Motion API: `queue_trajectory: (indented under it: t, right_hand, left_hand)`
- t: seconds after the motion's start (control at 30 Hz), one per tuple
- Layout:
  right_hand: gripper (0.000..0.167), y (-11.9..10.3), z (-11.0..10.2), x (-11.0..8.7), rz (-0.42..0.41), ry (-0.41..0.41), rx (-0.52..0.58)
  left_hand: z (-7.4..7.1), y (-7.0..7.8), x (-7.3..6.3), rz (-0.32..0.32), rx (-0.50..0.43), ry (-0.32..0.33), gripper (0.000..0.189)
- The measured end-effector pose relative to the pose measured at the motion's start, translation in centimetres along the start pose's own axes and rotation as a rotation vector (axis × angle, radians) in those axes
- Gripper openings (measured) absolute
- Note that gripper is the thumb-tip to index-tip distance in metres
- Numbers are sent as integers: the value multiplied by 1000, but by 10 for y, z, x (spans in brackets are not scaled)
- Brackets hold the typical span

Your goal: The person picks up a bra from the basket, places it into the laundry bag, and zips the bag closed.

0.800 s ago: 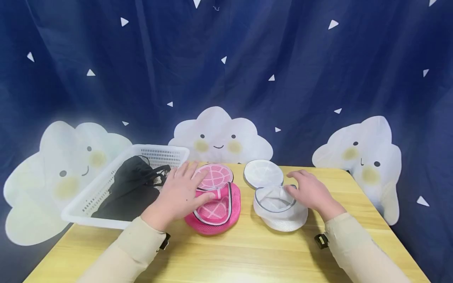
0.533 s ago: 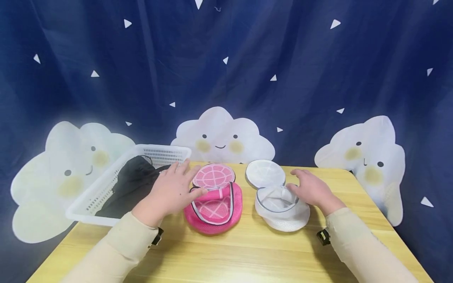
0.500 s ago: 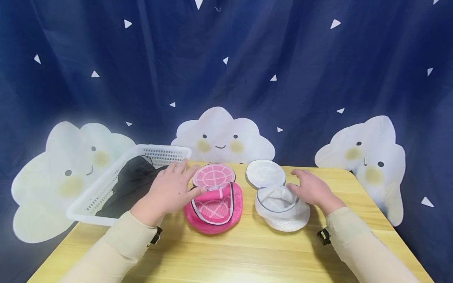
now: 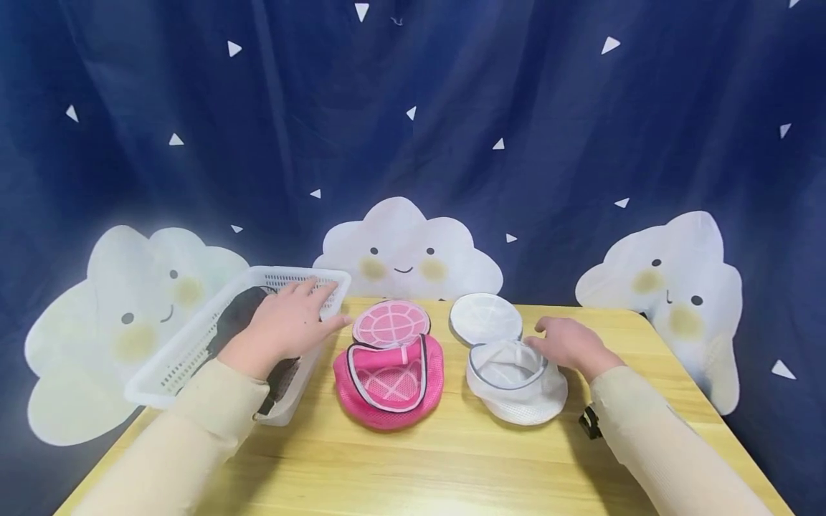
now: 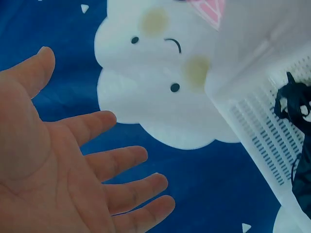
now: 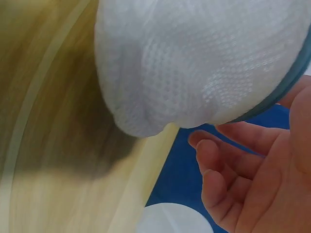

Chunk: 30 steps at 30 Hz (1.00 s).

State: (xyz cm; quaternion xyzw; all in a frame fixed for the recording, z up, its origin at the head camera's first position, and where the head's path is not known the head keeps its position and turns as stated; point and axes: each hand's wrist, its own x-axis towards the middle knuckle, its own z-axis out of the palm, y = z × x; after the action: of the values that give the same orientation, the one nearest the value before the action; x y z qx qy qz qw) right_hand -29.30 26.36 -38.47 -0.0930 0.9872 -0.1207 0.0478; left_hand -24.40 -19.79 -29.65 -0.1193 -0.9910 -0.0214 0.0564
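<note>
My left hand (image 4: 284, 322) hovers over the white plastic basket (image 4: 300, 383), palm down with fingers spread, holding nothing. Black fabric pieces with straps (image 5: 303, 160) lie in that basket, partly hidden under the hand in the head view. A pink mesh laundry bag (image 4: 387, 419) stands in the middle of the table, its round lid folded back. To its right is a white mesh laundry bag (image 4: 523, 408), likewise with its lid laid back. My right hand (image 4: 571, 344) is at this bag's right rim, fingers loosely bent; whether the thumb touches the rim is unclear.
The wooden table (image 4: 413, 473) carries everything. Behind it hangs a dark blue curtain (image 4: 413, 143) with white triangles and smiling clouds. The basket stands at the table's left back edge.
My left hand has moved left from the pink laundry bag to over the basket. The right hand stays beside the white bag, almost unmoved.
</note>
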Motion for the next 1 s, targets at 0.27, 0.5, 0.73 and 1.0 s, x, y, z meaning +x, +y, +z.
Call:
queue_trajectory:
  t: [0.27, 0.5, 0.73, 1.0]
  right_hand:
    - [34, 5, 6, 4, 24, -109, 13]
    - [23, 4, 4, 2, -8, -130, 81]
    - [15, 12, 1, -4, -21, -128, 276]
    - [20, 25, 10, -18, 33, -142, 582]
  left_hand:
    - [-7, -30, 15, -44, -76, -64, 86]
    - [-8, -53, 22, -40, -127, -75, 83]
    - [-2, -70, 27, -39, -135, -87, 77]
    - [11, -95, 31, -68, -155, -152, 74]
